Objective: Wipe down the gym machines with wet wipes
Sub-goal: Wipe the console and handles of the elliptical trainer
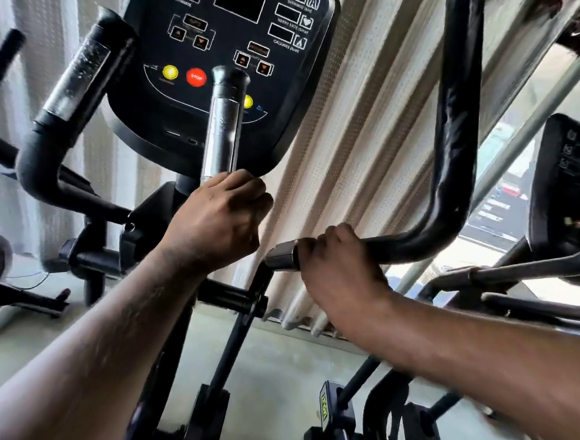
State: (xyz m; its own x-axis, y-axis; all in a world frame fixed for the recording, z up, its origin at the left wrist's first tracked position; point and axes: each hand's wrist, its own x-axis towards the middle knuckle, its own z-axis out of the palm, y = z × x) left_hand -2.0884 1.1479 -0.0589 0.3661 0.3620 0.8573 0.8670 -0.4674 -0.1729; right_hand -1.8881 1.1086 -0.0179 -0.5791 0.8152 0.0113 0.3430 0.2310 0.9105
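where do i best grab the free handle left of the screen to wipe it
Grip round the silver sleeve, coming from the left: the handle is a round, upward-slanting tube, and the console sits close on its right.

Black plastic console panel (159,132): round red button (196,77) marked "STOP"; up and right of that button, white caption (286,45) "CALORIES (kcal)" beneath a dark window; remaining console captions too blurred to read
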